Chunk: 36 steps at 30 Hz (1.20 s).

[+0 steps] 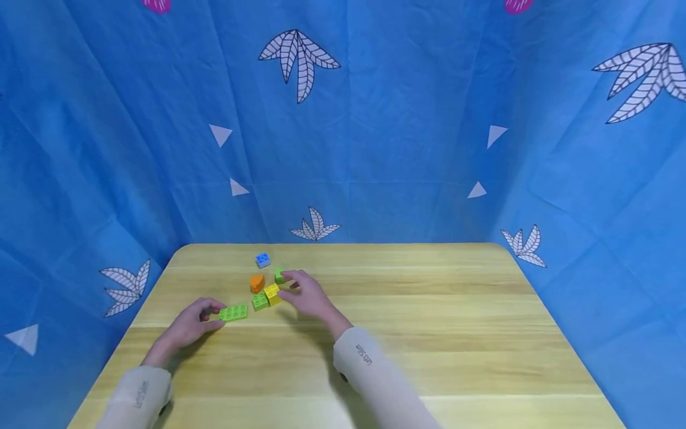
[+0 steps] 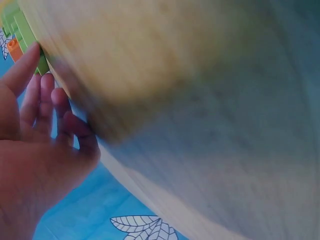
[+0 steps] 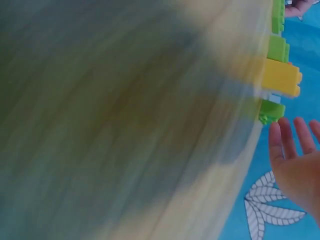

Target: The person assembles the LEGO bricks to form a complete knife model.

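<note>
Left hand (image 1: 191,322) pinches the left end of the eight-stud lime brick (image 1: 234,313) on the surface (image 1: 429,345). Right hand (image 1: 311,297), fingers apart, beside yellow brick (image 1: 272,294) and far green brick (image 1: 278,276), contact unclear; gentle side grip should prevent skidding.

A blue fabric backdrop (image 1: 386,143) printed with white leaf clusters (image 1: 305,74), pale triangles (image 1: 220,134) and magenta motifs (image 1: 158,5) is hanging behind and along both sides of a wood-grained surface (image 1: 445,333) with rounded far corners.
</note>
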{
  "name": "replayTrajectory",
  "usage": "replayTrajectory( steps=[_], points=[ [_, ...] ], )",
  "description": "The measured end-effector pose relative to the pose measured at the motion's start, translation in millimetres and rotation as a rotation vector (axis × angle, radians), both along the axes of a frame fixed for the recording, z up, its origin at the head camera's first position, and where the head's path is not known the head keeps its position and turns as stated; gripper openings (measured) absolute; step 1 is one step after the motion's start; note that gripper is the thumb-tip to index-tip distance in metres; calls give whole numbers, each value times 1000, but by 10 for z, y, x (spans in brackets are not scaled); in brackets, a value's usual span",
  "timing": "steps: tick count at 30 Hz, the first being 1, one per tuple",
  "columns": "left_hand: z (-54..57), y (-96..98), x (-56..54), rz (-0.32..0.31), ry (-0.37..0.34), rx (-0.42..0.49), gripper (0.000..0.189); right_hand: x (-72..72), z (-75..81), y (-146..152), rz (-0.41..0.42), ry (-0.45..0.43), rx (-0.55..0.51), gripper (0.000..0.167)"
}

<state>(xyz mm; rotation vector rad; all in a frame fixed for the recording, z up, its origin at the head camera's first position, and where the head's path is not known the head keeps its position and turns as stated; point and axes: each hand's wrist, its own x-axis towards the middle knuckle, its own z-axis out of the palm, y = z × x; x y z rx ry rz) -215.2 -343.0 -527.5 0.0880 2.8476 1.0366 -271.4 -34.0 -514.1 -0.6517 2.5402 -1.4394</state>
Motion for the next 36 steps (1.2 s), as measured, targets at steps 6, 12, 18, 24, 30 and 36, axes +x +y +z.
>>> replayTrajectory(
  steps=[6, 12, 18, 24, 30, 36],
  points=[
    [-3, 48, 21, 45, -49, -6, 34, 7, -90, -145, -7, -53, -38, 50],
    [4, 45, 43, 46, -38, -29, 33, 27, -145, -220, -19, -82, -24, 43],
    [6, 41, 60, 38, -16, -23, 32, 7, -149, -256, -39, -95, 10, 39],
    [-14, 35, 42, 43, -34, -18, 31, -21, -154, -273, -56, -118, 35, 37],
    [-15, 27, 10, 43, -37, -19, 31, -61, -164, -278, -74, -129, 27, 34],
    [-11, 37, -1, 32, -30, -24, 30, -91, -167, -271, -70, -110, 31, 33]
  ],
)
